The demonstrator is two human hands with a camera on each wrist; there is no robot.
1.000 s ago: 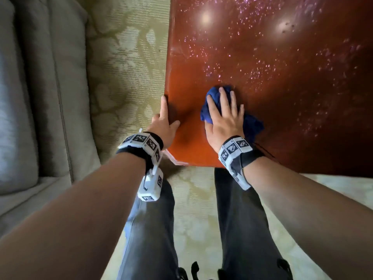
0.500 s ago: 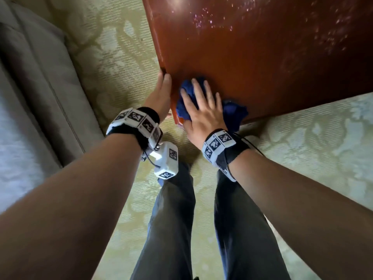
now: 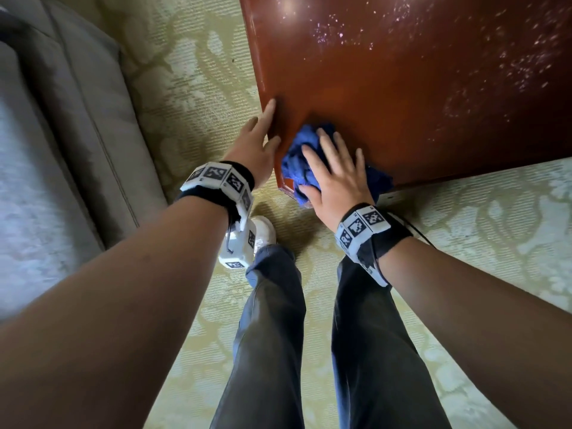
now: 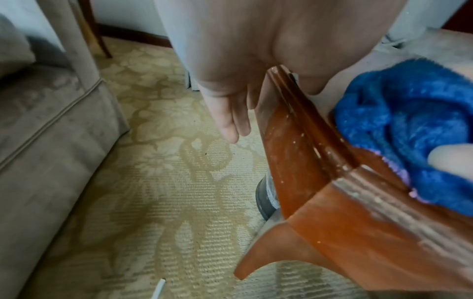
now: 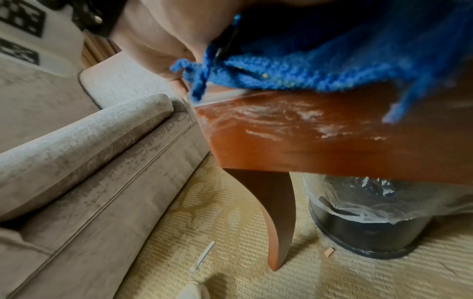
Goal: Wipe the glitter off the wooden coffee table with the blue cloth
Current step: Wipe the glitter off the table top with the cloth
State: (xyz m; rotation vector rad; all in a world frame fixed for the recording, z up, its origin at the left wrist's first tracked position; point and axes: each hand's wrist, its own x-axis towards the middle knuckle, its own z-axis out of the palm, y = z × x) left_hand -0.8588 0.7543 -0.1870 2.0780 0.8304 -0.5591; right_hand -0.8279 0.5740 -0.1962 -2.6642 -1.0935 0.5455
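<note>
The reddish wooden coffee table fills the upper right of the head view, with pale glitter specks scattered over its far part. The crumpled blue cloth lies at the table's near left corner, partly overhanging the front edge. My right hand presses flat on the cloth with fingers spread. My left hand rests with straight fingers along the table's left edge, thumb on top. In the left wrist view the cloth shows pink glitter along its lower hem beside the table corner. The right wrist view shows the cloth hanging over the edge.
A grey sofa stands close on the left, across a strip of patterned beige carpet. A dark bin with a clear liner stands under the table by the curved table leg. My legs stand at the near corner.
The right hand has dragged the cloth back toward the near left corner until it overhangs the front edge. The left hand stays on the table's left edge. The head view has shifted.
</note>
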